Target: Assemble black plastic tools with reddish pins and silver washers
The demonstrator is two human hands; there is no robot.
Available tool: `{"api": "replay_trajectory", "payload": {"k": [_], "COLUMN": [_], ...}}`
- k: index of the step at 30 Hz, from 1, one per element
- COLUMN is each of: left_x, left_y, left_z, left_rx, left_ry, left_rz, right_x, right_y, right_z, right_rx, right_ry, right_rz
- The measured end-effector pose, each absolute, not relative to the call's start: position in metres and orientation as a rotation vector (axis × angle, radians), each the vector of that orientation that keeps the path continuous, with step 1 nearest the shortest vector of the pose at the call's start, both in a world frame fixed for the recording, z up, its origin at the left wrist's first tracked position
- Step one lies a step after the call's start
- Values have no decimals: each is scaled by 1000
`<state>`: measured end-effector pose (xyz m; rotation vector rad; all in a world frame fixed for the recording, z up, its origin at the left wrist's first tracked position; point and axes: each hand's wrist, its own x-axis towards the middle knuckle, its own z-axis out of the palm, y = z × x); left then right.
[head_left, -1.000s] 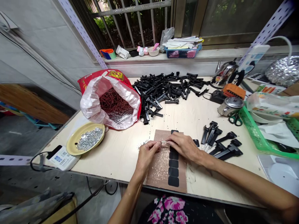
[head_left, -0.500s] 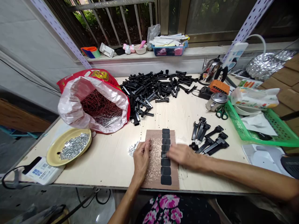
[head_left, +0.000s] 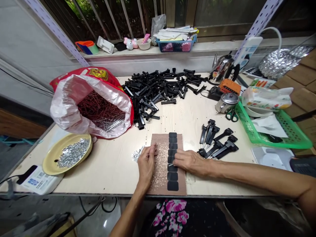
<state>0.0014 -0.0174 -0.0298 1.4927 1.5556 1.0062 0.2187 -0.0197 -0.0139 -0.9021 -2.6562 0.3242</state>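
Note:
A brown board point(head_left: 160, 191) lies near the table's front edge, with a column of black rounded squares point(head_left: 172, 186) along its right side and pale speckles on its left. My right hand point(head_left: 190, 162) rests over the column, its fingers curled together. A thin light sliver shows at its fingertips, too small to name. At the board's left edge is my left hand point(head_left: 146, 163), thumb and fingers pinched together; what they hold, if anything, is hidden. Behind that hand lies a small pile of shiny silver pieces point(head_left: 136, 154).
Black plastic parts point(head_left: 153, 85) are heaped at the back; several with metal shafts point(head_left: 219, 141) lie right. A red-and-white bag point(head_left: 61, 108) of dark red and silver rods stands left. Around are a yellow dish point(head_left: 48, 164), green basket point(head_left: 296, 141), scissors point(head_left: 232, 116) and kettle point(head_left: 221, 70).
The whole view has shifted slightly, scene moving up and left. My right hand's fingers, blurred before, now sit sharp over the black squares. My left hand stays at the board's left edge.

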Motion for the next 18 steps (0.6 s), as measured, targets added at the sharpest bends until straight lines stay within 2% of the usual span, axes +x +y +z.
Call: {"api": "replay_trajectory", "payload": {"k": [3, 9, 14, 18], "left_x": [2, -2, -2, 19], "left_y": [-16, -11, -10, -18], "left_z": [-29, -30, -29, -13], "left_rx": [1500, 1505, 1601, 1882], "left_ry": [1550, 1579, 1591, 1553], "left_rz": [1004, 961, 952, 938], "right_x": [240, 321, 345, 355], "right_y": [-12, 1, -19, -39], "right_z": [-3, 18, 16, 27], "right_rx": [-1026, -1378, -1435, -1671], "right_ry": [-2588, -2596, -2637, -2324], "right_rz": [409, 252, 261, 119]}}
